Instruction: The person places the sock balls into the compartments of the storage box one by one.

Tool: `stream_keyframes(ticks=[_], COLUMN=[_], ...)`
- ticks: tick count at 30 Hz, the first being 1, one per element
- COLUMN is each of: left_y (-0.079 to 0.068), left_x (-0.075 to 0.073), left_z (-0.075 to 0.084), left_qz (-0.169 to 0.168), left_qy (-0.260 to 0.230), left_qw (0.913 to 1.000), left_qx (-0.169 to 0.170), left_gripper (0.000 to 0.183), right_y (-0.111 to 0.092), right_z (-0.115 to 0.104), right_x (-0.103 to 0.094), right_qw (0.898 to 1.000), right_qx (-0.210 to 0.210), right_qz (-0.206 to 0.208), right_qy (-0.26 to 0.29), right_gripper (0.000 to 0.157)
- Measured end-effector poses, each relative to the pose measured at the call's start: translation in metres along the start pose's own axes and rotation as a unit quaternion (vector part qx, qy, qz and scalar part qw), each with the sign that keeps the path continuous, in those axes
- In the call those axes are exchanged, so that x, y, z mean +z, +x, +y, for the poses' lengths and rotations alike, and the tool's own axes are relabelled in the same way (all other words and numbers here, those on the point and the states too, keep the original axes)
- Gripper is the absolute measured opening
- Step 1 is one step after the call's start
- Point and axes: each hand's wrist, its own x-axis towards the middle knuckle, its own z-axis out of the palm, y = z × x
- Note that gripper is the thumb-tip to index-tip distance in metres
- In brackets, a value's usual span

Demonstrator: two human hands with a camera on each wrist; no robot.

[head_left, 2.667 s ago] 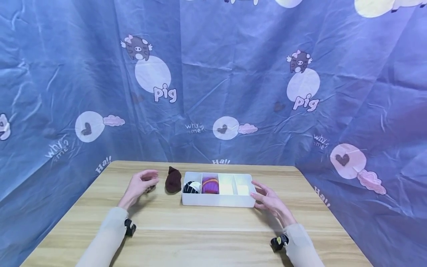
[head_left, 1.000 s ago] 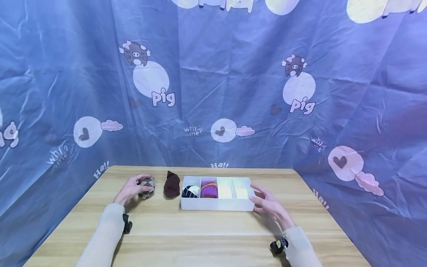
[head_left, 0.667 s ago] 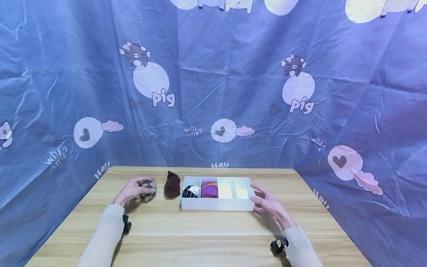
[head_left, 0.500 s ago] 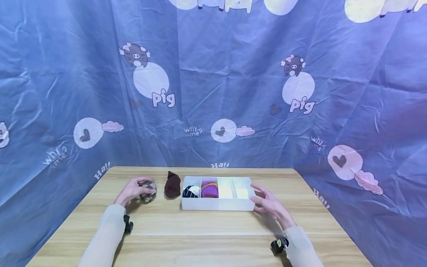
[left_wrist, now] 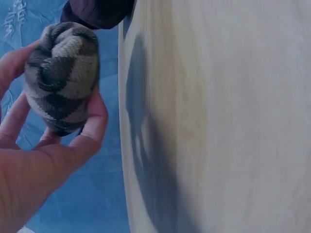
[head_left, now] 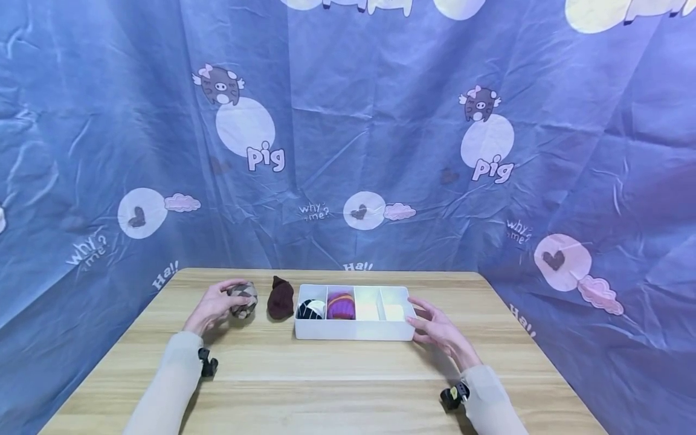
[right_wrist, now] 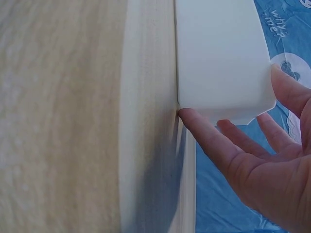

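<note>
My left hand (head_left: pixel 211 306) grips a rolled pair of grey and beige argyle socks (head_left: pixel 246 298) between thumb and fingers. In the left wrist view the sock roll (left_wrist: pixel 65 77) is raised above the table, its shadow below. Just right of it, a dark maroon rolled sock (head_left: pixel 280 299) lies on the table. My right hand (head_left: pixel 441 329) touches the right end of a white divided box (head_left: pixel 353 330), fingers spread. The right wrist view shows fingertips against the box's (right_wrist: pixel 223 53) end and edge. A black-and-white sock roll (head_left: pixel 311 310) and a purple-orange one (head_left: pixel 341 307) fill the two left compartments.
The two right compartments hold no socks. A light wooden table (head_left: pixel 326 393) bears everything. Behind and beside it hangs a blue patterned cloth (head_left: pixel 337 139). Black wrist cameras (head_left: pixel 208 363) are strapped to both forearms.
My left hand has taken hold of the argyle socks and turned them into view, then raised them slightly. The right hand keeps its place at the box's end.
</note>
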Motion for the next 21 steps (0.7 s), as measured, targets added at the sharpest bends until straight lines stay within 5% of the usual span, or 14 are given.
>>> stream_keyframes(ticks=[8, 21], left_y=[-0.003, 0.002], left_x=[0.012, 0.053], left_z=[0.01, 0.032], left_qz=[0.015, 0.004], left_qy=[0.036, -0.011], left_qw=[0.9975, 0.9922], left_qx=[0.058, 0.124], left_gripper=[0.066, 0.054], right_y=[0.0, 0.001], right_z=[0.003, 0.001], right_x=[0.003, 0.002], right_qw=[1.0, 1.0], right_qx=[0.002, 0.002], right_qz=[-0.008, 0.008], right_qy=[0.003, 0.0], right_gripper=[0.071, 0.071])
